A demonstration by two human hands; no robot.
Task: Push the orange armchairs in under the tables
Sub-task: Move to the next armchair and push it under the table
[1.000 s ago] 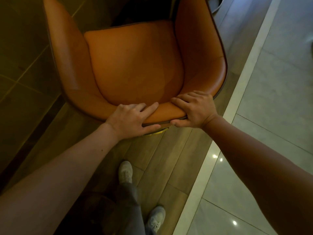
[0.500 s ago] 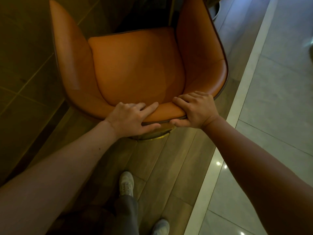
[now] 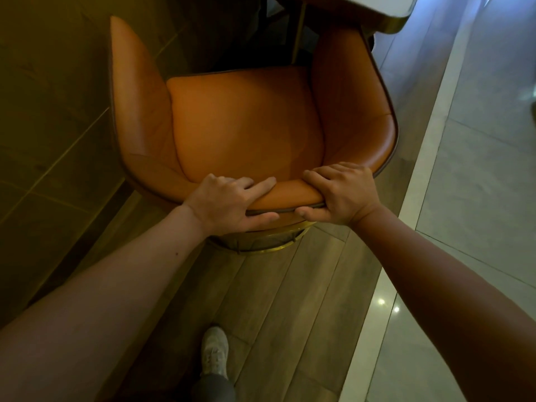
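Gripping the orange armchair (image 3: 246,126) by its backrest rim, in front of the table (image 3: 377,13).
With the left hand (image 3: 229,206) wrapped over the rim, thumb beneath, and the right hand (image 3: 339,194) just beside it, curled round the same rim; with the seat facing the table, right armrest tip at the tabletop corner, gold base ring (image 3: 261,245) on wood planks.
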